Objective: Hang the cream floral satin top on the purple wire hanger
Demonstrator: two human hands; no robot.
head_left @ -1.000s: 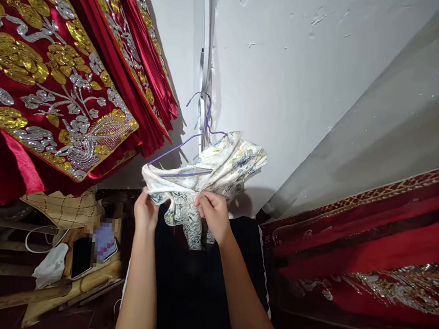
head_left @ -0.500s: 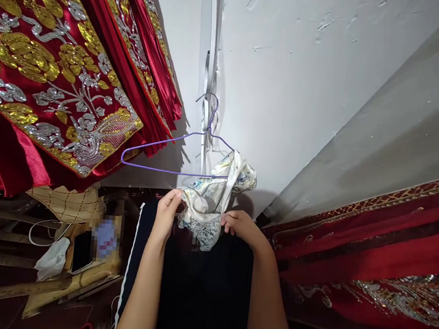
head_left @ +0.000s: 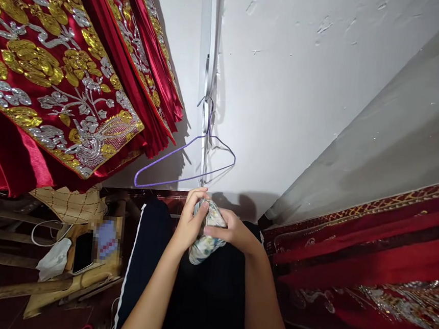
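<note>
Bunched between my hands is a pale, thin cloth (head_left: 205, 245) with a blue and yellow floral print, its exact kind unclear. My left hand (head_left: 192, 219) grips it from the left, thumb pressed on top. From the right, my right hand (head_left: 232, 229) is closed on the same cloth, thumb lying across it. Just beyond them a purple wire hanger (head_left: 172, 182) hangs bare, hooked on a white strap (head_left: 209, 81) against the wall. The cloth is apart from the hanger, and its lower end droops over my dark trousers.
Red garments with gold and silver sequin embroidery (head_left: 76, 85) hang at upper left. Below them, a bamboo chair (head_left: 96, 276) bears a phone (head_left: 83, 252) and a white tissue (head_left: 54, 258). More red embroidered fabric (head_left: 388, 261) lies at right, below a grey sheet (head_left: 392, 118).
The cloth has come off the hanger's right end and is now gathered in my hands, which have moved closer together. The hanger has swung and tilted.
</note>
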